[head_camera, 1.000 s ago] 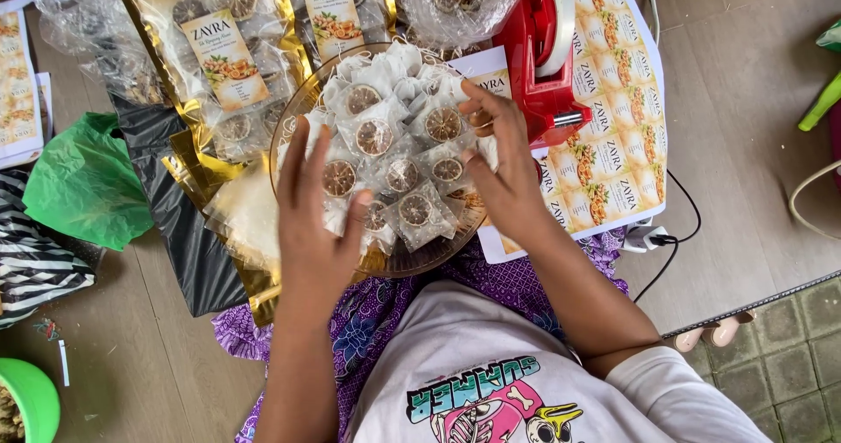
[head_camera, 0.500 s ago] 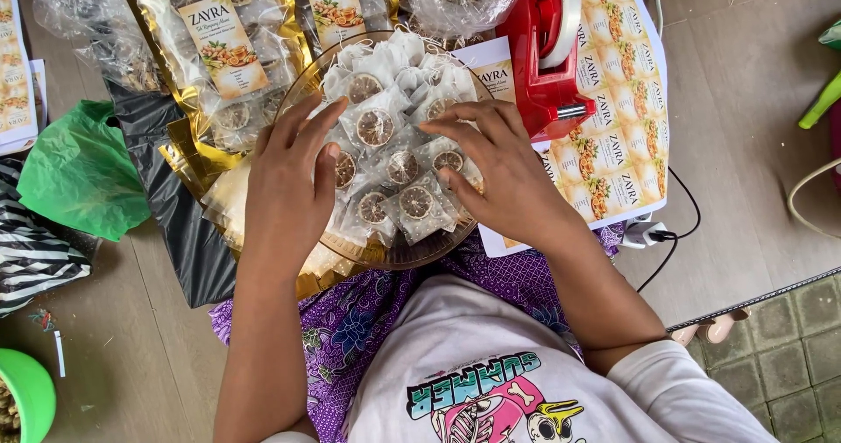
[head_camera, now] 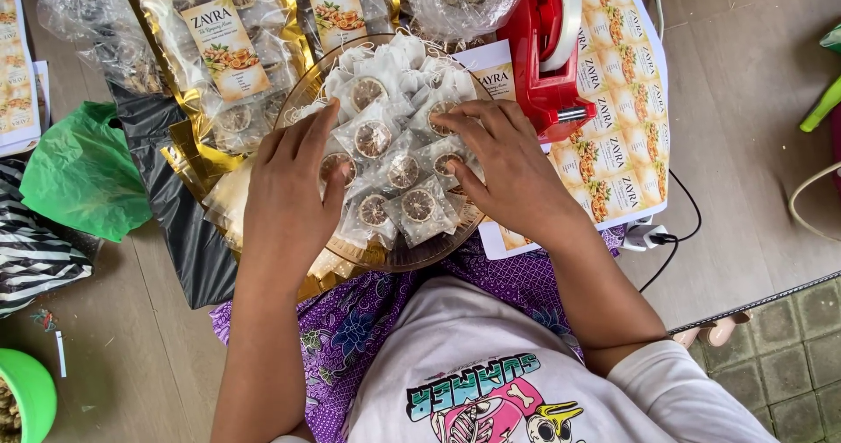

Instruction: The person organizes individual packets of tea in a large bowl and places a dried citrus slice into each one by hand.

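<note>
Both hands — left hand (head_camera: 289,189), right hand (head_camera: 508,167) — press crinkly clear sachets (head_camera: 394,167) in a round bowl (head_camera: 412,257).

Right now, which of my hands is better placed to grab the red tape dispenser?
Probably the right hand: it rests on the sachets at the bowl's right side, right beside the red tape dispenser. The left hand lies across the bowl's far side.

Home packing spot, w/ work done on the floor (head_camera: 745,75): gold pouches (head_camera: 219,49), label sheets (head_camera: 618,145), red tape dispenser (head_camera: 547,49), plastic bags (head_camera: 83,176), tiled step (head_camera: 788,355) nearby; person sits cross-legged.
</note>
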